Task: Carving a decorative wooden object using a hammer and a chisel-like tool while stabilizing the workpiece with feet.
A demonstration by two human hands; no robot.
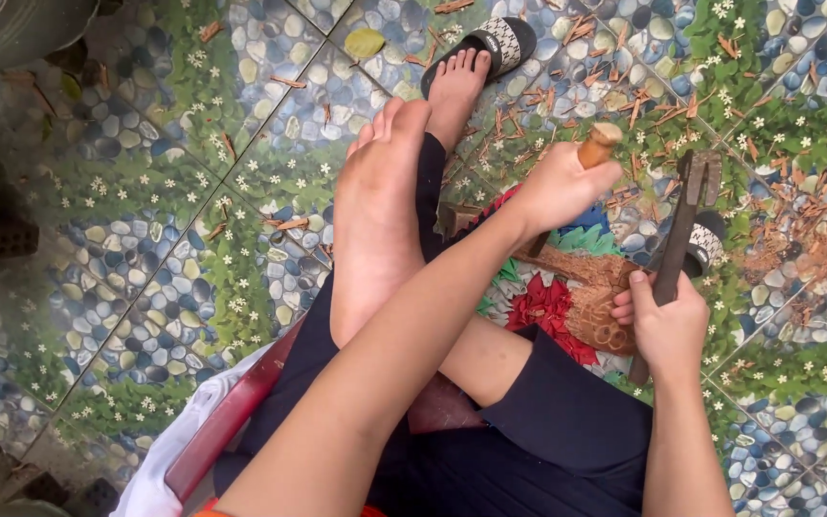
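- Wood chips (pixel 624 105) lie scattered over the pebble-and-flower floor tiles (pixel 145 239) in the upper right of the frame.
- The left hand (pixel 559 184), right of centre, has its grip wrapped tight round a wooden-handled chisel (pixel 597 146); the handle's butt sticks up out of the fist, and the blade end is hidden.
- The right hand (pixel 667 325), lower right, has its grip closed round the shaft of a dark hammer (pixel 686 215), whose head points toward the top of the frame.
- Between the two hands, on the floor, sits a carved wooden block (pixel 600 306) with red and green painted parts.
- A bare foot (pixel 375 191) rests across the knee at centre; the other foot wears a black slipper (pixel 490 43) at top centre.
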